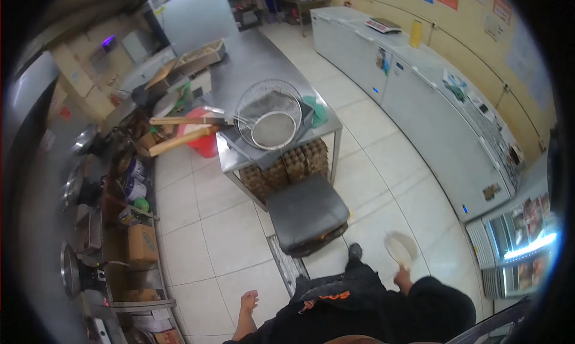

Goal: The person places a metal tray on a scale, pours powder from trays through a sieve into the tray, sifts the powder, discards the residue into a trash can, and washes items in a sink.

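Note:
My right hand (403, 277) is closed on the near edge of a pale, round, dish-like thing (400, 248). Motion blurs that thing and its exact kind is unclear; it is held low over the floor, beside my leg. On the other side, my left hand (248, 300) hangs over the tiles with its fingers curled in, and nothing shows in it. A black padded stool (307, 214) stands in front of me. Beyond it, a wire frying basket (269, 92) and a round wooden-handled strainer (274, 131) rest on the steel table's end.
The steel table (239, 62) runs away from me, with stacked egg trays (287, 170) under it. A red bucket (206, 143) sits at its left. White chest freezers (419, 110) line the right wall, near a lit display fridge (521, 242). Loaded shelving (129, 305) stands left.

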`<action>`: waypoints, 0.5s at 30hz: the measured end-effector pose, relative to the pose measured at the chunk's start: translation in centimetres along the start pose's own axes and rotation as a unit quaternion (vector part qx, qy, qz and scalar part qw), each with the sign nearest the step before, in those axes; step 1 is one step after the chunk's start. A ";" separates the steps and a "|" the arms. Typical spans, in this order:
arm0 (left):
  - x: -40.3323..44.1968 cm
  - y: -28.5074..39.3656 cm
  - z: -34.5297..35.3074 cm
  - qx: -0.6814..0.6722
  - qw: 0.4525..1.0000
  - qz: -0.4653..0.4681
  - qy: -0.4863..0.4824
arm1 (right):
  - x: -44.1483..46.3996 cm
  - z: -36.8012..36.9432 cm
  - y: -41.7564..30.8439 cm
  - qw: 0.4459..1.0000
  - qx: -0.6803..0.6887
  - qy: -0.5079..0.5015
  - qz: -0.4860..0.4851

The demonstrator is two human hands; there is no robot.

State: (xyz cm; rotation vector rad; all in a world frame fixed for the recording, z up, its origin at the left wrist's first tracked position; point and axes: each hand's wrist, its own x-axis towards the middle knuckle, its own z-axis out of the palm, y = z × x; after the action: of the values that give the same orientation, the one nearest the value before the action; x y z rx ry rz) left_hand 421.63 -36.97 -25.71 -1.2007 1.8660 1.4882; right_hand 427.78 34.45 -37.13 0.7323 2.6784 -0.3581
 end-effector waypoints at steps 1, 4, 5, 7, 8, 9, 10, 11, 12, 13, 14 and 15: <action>0.1 1.0 1.7 0.038 0.999 0.000 -0.011 | 0.0 0.1 4.0 0.994 0.101 -0.023 0.035; 0.8 5.2 8.6 0.083 0.995 0.002 -0.052 | 3.0 2.0 14.5 0.977 0.071 -0.190 0.069; 1.2 6.6 11.0 0.115 0.991 0.011 -0.067 | 3.6 -0.1 15.6 0.960 0.120 -0.217 0.133; 1.6 9.8 17.2 0.159 0.984 0.019 -0.075 | 5.9 -5.0 15.8 0.905 0.290 -0.207 0.233; 1.7 12.0 20.2 0.175 0.982 0.021 -0.068 | 7.3 -7.1 15.8 0.869 0.367 -0.200 0.263; 1.5 14.1 23.1 0.193 0.972 0.100 -0.092 | 8.9 -9.0 15.5 0.832 0.439 -0.191 0.279; 1.3 16.0 25.7 0.216 0.954 0.176 -0.114 | 10.2 -11.5 14.2 0.798 0.498 -0.186 0.284; 1.4 18.0 28.5 0.239 0.944 0.184 -0.130 | 11.4 -14.0 12.5 0.770 0.543 -0.189 0.277; 1.4 19.9 31.3 0.262 0.934 0.193 -0.147 | 12.7 -16.9 10.2 0.749 0.577 -0.197 0.259; 0.8 21.8 33.9 0.245 0.929 0.225 -0.163 | 14.7 -19.4 8.1 0.734 0.601 -0.218 0.229; 0.1 23.6 36.2 0.228 0.922 0.258 -0.178 | 16.7 -21.9 6.0 0.717 0.624 -0.239 0.199; -1.9 25.8 38.1 0.223 0.925 0.255 -0.174 | 19.1 -24.0 3.9 0.709 0.636 -0.271 0.139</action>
State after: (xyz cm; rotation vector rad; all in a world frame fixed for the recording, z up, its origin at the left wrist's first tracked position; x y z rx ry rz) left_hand 394.83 0.25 -22.07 -0.2264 2.1843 1.2918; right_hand 408.29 53.98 -23.25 1.0663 1.3924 -2.0237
